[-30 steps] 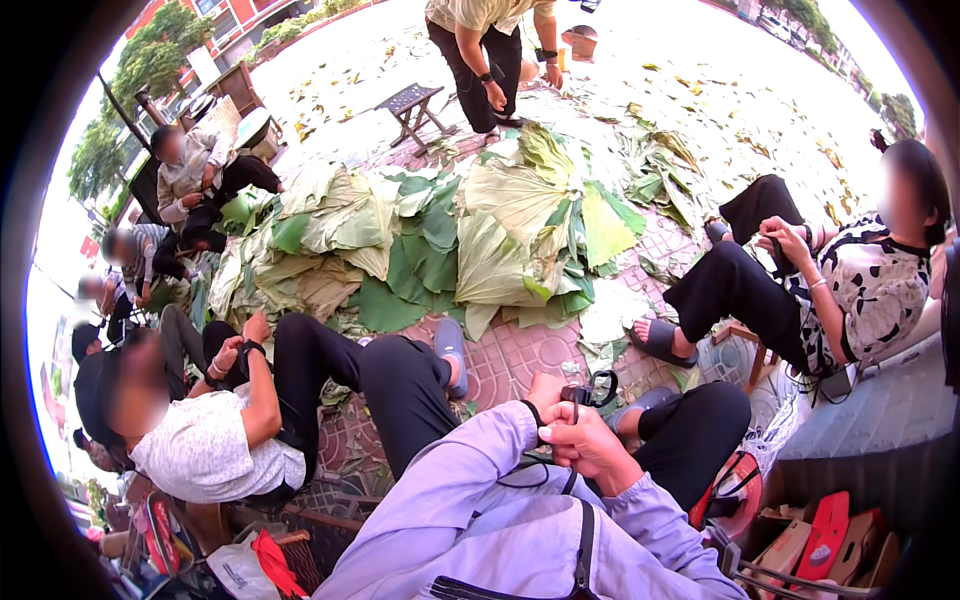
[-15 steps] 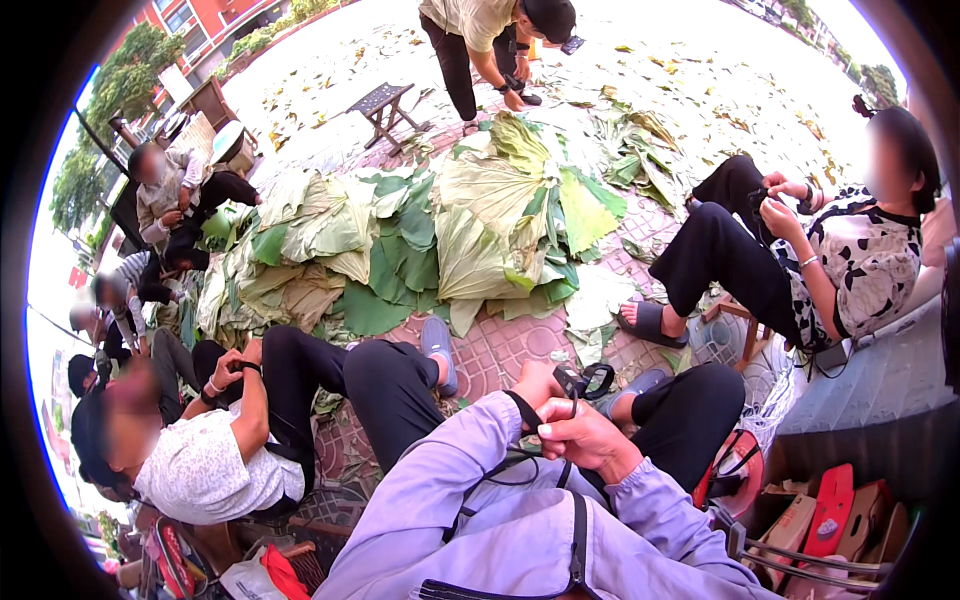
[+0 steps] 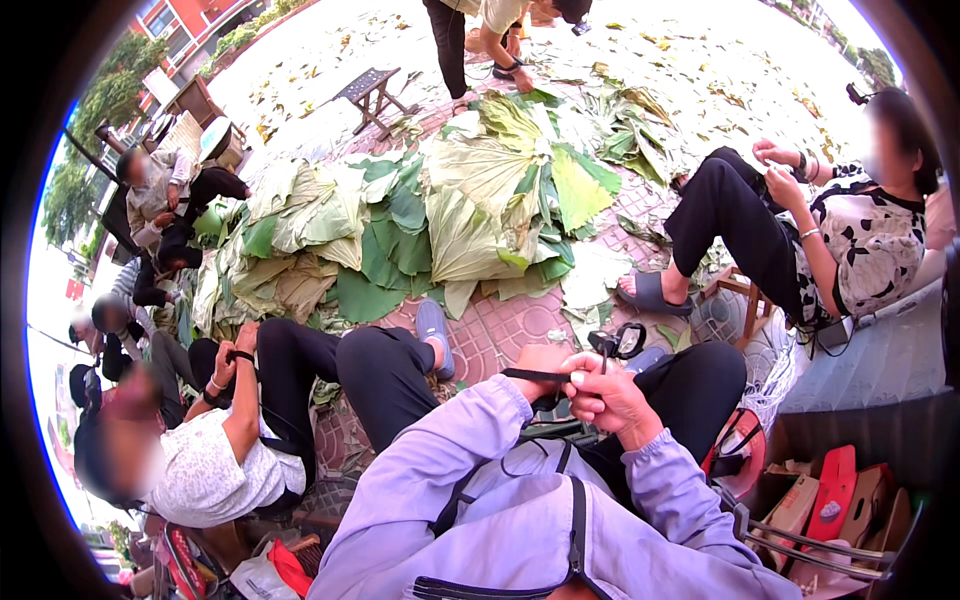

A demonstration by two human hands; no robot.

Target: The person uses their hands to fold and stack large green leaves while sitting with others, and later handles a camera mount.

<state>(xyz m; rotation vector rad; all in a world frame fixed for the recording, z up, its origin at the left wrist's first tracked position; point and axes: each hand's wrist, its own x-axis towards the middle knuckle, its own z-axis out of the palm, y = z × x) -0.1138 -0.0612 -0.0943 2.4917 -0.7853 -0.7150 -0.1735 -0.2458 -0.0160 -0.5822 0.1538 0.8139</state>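
Lower centre of frame: both hands meet above the lap, sleeves of soft lilac woven fabric. Left hand [image 3: 540, 368] is closed in a fist; fingers curled together around one end of a narrow flat black strap [image 3: 535, 375]. Right hand [image 3: 608, 392] sits just beside it, touching; fingers bent and pressed together, thumb on top, pinching the strap's other end.

Strap: thin, matte, webbing-like. Long axis approx. horizontal in frame, running left to right between the hands, pulled straight. Its left end points toward frame left, right end disappears under the right fingers.

Just above the right hand: small black ring-shaped piece w/ glossy round centre [image 3: 626, 341], upright on a thin stem; material cannot be told.

Below the hands: black straps cross the lilac garment diagonally; black trousers, smooth cloth.

Surroundings:
- Centre/upper centre: large heap of broad green and pale yellow-green leaves [image 3: 440, 220], veined, creased, overlapping, on reddish paving bricks [image 3: 500, 335].
- Lower left: seated person in white patterned shirt [image 3: 215, 470], black trousers.
- Right: seated person in black-and-white patterned top [image 3: 870, 240], grey slip-on sandal.
- Upper left of centre: small dark folding stool [image 3: 372, 90].
- Lower right: red and tan cardboard boxes [image 3: 830, 500].
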